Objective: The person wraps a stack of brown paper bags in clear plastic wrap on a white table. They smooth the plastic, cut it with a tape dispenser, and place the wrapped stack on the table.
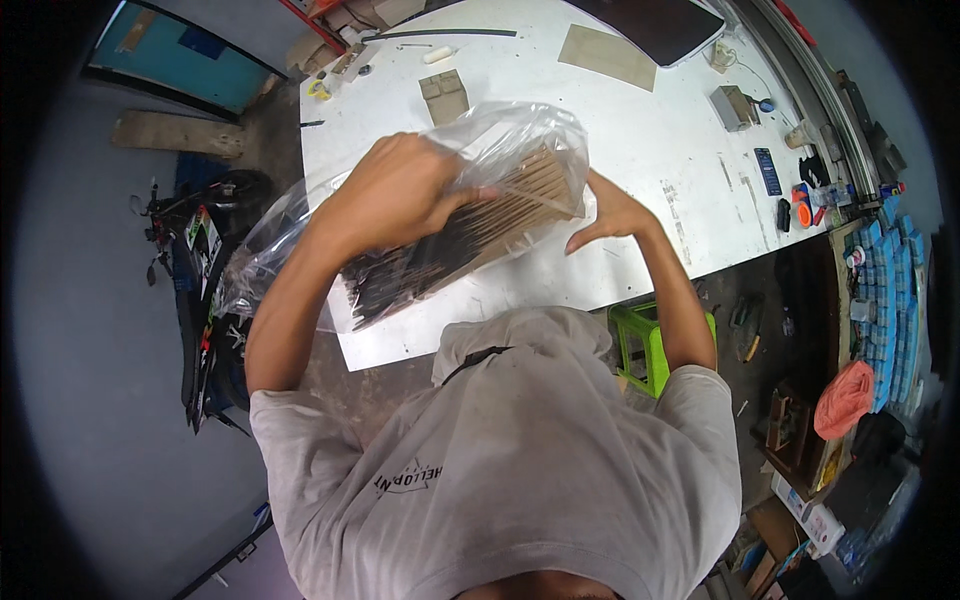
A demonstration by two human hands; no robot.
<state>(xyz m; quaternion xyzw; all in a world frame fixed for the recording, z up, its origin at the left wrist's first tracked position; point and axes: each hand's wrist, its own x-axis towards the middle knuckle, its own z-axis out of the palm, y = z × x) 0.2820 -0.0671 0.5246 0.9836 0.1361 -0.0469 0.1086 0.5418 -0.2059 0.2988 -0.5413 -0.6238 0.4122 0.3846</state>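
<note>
Near-left on the white table [640,150], the left hand [408,190] grips a clear plastic bag [553,132] of thin brown, dark-ended sticks [520,200], best supported from below; whether the right hand [614,210] (fingers hidden) grasps it, I cannot tell. A beige square block [443,98] at the table's far left could obstruct; a slim dark phone [767,172] lies table-right.

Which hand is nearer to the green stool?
Right. The right hand is at the right end of the clear bag, above the green stool in the picture; the left hand, holding the bag, is farther off to the stool's upper left.
</note>
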